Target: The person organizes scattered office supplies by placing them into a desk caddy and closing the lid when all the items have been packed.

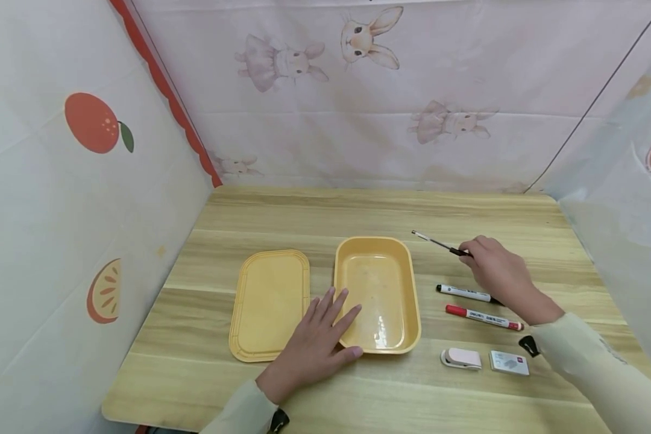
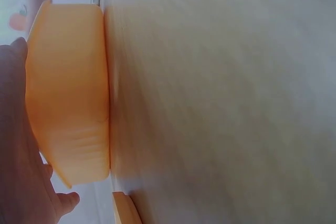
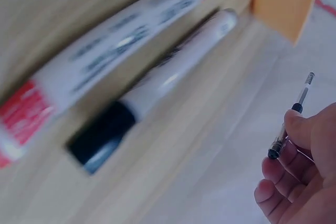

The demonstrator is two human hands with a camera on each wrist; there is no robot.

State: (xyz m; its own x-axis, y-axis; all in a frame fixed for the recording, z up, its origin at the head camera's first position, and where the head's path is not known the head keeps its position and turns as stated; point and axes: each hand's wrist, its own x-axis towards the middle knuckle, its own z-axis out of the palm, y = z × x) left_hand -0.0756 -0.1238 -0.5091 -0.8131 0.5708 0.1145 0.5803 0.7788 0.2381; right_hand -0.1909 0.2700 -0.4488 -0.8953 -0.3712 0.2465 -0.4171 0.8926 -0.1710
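While the left hand (image 1: 314, 346) lies with straight, spread fingers across the near left corner of the yellow box (image 1: 377, 289), the head view shows the right hand (image 1: 496, 268) pinching a slim pen (image 1: 434, 242) to the right of the box. The pen's dark end sits at the fingertips and its clear length reaches out to the far left, beyond the black marker (image 1: 466, 293) and red marker (image 1: 483, 316).

In the left wrist view, the thumb meets the box's rim and the other fingers reach over it; how hard they press, I cannot tell. The lid (image 2: 126, 209) shows only as an edge.

From the right wrist, the pen appears clamped between thumb and fingers, its dark end poking out just past them. It looks light and stiff, with a smooth barrel likely to roll or slip; the dark section seems the best place to hold it, balanced against a long free tip.
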